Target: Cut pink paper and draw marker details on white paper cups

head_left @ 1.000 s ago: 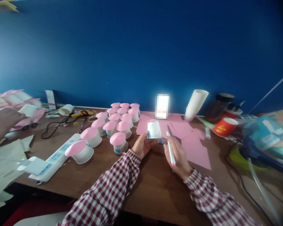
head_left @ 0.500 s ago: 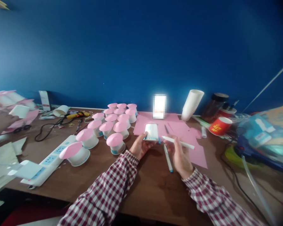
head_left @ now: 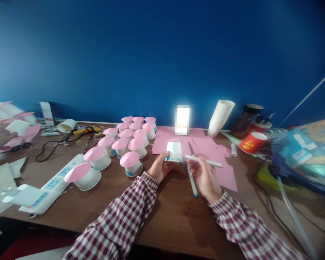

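Note:
My left hand (head_left: 162, 168) is closed around the lower part of a white paper cup (head_left: 174, 150), which is upside down and has blue-green marks near its rim. In my right hand (head_left: 206, 177) is a white marker pen (head_left: 207, 161), with one end pointing left at the cup, a little apart from it. Another white marker with a blue-green end (head_left: 192, 182) lies on the table between my hands. Pink paper sheets (head_left: 227, 173) are spread behind and to the right of the cup.
Several upturned cups with pink tops (head_left: 130, 159) stand to the left, beside a white power strip (head_left: 52, 182). At the back are a stack of paper cups (head_left: 221, 117) and a glowing blurred screen (head_left: 182, 121). A red cup (head_left: 253, 142) and a bag (head_left: 308, 151) are at right.
The view has shifted slightly. My right hand still has the marker near the cup, its tip a bit closer to the rim. The cup stays in my left hand.

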Demonstrator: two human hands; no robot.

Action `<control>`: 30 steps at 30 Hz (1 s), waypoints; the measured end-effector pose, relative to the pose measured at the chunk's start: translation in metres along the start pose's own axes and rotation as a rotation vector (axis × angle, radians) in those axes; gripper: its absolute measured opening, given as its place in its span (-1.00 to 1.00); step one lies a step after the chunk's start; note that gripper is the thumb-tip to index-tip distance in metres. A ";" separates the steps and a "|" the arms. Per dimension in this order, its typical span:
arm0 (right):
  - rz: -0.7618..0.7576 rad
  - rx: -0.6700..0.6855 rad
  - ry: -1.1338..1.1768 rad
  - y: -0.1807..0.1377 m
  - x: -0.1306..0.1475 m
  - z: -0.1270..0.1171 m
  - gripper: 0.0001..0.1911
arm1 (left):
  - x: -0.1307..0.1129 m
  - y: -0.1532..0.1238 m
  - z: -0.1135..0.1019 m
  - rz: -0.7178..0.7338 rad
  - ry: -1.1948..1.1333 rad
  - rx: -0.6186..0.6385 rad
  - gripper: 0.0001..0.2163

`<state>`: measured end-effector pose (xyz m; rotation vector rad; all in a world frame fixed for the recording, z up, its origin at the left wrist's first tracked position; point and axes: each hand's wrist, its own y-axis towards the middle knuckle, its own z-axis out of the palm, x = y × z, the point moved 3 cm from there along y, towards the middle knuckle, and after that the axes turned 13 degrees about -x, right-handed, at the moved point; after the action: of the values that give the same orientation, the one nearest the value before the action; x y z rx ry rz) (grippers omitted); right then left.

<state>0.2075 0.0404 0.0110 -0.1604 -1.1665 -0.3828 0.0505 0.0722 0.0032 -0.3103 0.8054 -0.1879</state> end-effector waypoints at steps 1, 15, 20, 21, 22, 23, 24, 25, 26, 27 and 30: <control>-0.003 0.005 -0.001 0.000 0.000 0.000 -0.72 | 0.000 0.000 0.000 0.000 0.002 0.002 -0.70; -0.083 0.053 -0.149 -0.004 0.005 0.000 -0.74 | -0.001 -0.002 0.002 -0.014 0.023 0.005 -0.78; -0.059 0.056 -0.111 -0.008 0.010 0.004 -0.74 | -0.002 -0.002 0.002 -0.015 0.037 -0.016 -0.78; -0.061 0.056 -0.104 -0.008 0.011 0.004 -0.74 | -0.002 -0.002 0.002 -0.015 0.040 -0.015 -0.77; -0.066 0.057 -0.100 -0.008 0.012 0.005 -0.74 | -0.002 -0.001 0.002 -0.014 0.040 -0.017 -0.77; -0.073 0.059 -0.098 -0.008 0.013 0.005 -0.74 | -0.003 -0.001 0.002 -0.012 0.037 -0.021 -0.77; -0.082 0.062 -0.096 -0.008 0.014 0.005 -0.73 | -0.003 -0.001 0.002 -0.012 0.033 -0.028 -0.77; -0.090 0.069 -0.093 -0.008 0.014 0.005 -0.72 | -0.003 -0.001 0.002 -0.014 0.030 -0.037 -0.77; -0.095 0.074 -0.089 -0.007 0.014 0.005 -0.72 | -0.003 -0.001 0.002 -0.015 0.027 -0.043 -0.77; -0.097 0.077 -0.086 -0.007 0.015 0.005 -0.72 | -0.003 -0.001 0.001 -0.016 0.025 -0.045 -0.77; -0.100 0.044 -0.099 -0.004 0.014 0.002 -0.73 | -0.004 0.000 0.001 -0.009 0.021 -0.042 -0.76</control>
<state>0.2087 0.0346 0.0240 -0.0836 -1.2829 -0.4407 0.0480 0.0731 0.0065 -0.3523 0.8297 -0.1834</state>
